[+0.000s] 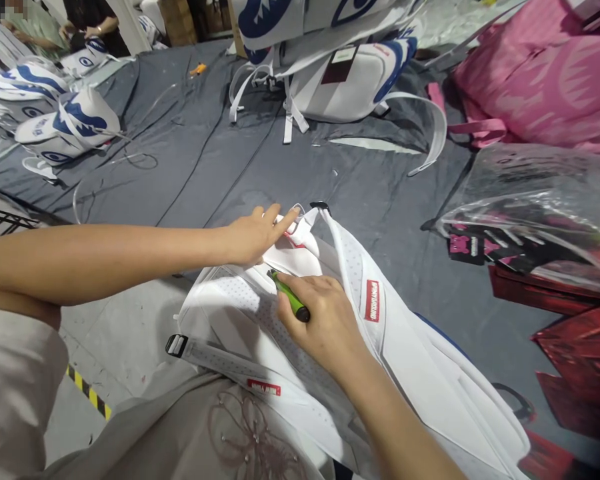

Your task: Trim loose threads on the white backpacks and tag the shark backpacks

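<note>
A white backpack (405,347) lies across my lap and the table edge, its strap side facing up. Red labels mark its straps, which have black buckles. My left hand (260,233) rests on the top of the backpack near the handle, fingers stretched and spread, with the thumb side partly hidden. Closed in my right hand (325,313) is a slim green tool with black ends (291,297). Its tip points at the backpack's upper back panel, just below my left hand. The tool's exact kind and whether it touches the fabric cannot be made out.
White-and-blue backpacks stand at the table's back (350,80) and far left (70,127). To the right are a pink backpack (540,80), clear plastic bags (535,193) and red packages (580,347). Other people (90,23) work at the far left.
</note>
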Action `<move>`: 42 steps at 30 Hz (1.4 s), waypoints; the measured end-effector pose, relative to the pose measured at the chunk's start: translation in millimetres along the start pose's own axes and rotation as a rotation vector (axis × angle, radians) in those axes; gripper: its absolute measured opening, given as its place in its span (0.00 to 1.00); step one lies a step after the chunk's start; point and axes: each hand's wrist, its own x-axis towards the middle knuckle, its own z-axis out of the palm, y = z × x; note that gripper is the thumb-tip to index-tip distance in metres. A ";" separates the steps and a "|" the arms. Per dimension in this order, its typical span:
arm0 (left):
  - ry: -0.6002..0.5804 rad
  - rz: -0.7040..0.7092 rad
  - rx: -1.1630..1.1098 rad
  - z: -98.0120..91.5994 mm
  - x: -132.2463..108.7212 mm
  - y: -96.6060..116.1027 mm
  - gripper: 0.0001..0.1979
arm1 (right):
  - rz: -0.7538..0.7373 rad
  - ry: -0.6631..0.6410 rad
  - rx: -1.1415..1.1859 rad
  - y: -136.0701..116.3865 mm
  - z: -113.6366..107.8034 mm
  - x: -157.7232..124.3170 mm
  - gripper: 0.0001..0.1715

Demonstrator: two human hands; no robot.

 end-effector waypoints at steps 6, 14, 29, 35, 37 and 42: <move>-0.061 0.019 -0.104 -8.7 0.5 -7.3 0.58 | 0.022 -0.011 0.000 2.2 -2.3 4.4 0.17; -0.069 0.030 -0.150 -6.7 3.5 -11.9 0.56 | 0.044 -0.003 0.071 5.1 8.8 15.1 0.17; -0.036 0.073 -0.153 -1.5 4.7 -15.9 0.53 | 0.123 -0.074 -0.026 -11.2 9.8 24.5 0.17; -0.068 0.081 -0.184 -2.2 6.7 -18.4 0.55 | 0.174 -0.077 -0.069 -16.6 11.9 27.2 0.19; -0.068 0.078 -0.190 -2.1 7.8 -18.8 0.56 | 0.158 -0.110 0.013 -16.3 12.4 27.7 0.19; -0.051 0.077 -0.197 0.7 9.0 -19.2 0.56 | 0.206 -0.109 -0.069 -15.8 9.8 28.5 0.17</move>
